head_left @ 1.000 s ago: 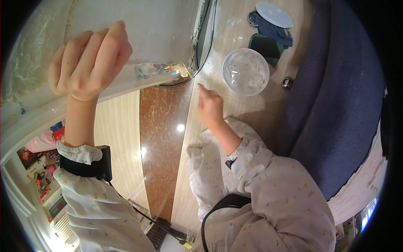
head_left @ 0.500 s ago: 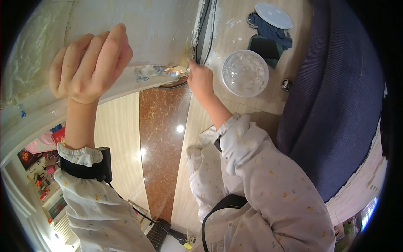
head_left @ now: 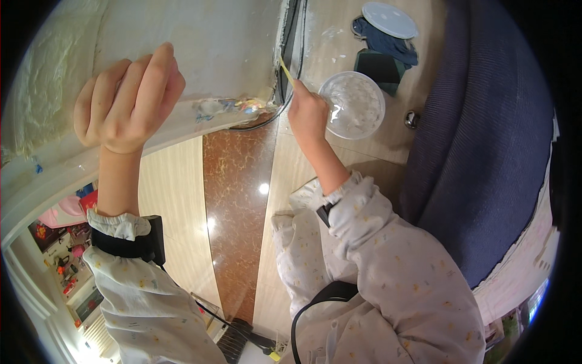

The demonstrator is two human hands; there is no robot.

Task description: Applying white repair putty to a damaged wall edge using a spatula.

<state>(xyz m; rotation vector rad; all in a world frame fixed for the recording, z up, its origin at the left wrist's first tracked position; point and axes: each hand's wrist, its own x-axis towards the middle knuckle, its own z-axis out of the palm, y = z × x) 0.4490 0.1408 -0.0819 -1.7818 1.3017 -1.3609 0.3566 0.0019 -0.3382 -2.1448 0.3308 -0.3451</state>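
Note:
My left hand is curled closed in front of the pale wall panel; anything inside its fingers is hidden. My right hand pinches a thin yellowish strip, possibly a flat scraper seen edge-on. The strip's tip is at the panel's rough vertical edge, beside black cables. Just right of that hand, a round white tub stands on the floor, holding a whitish, wet-looking mass. The hand overlaps the tub's left rim in view; whether they touch I cannot tell.
Beyond the tub lie a white lid, a dark blue cloth and a dark green box-like thing. A round metal piece sits on the floor near dark blue ribbed upholstery. Brown marbled floor strip runs below.
My right hand has moved right and slightly down from the panel's lower corner toward the tub, bringing the yellowish strip into plain sight. My left hand stays closed, nearly in place.

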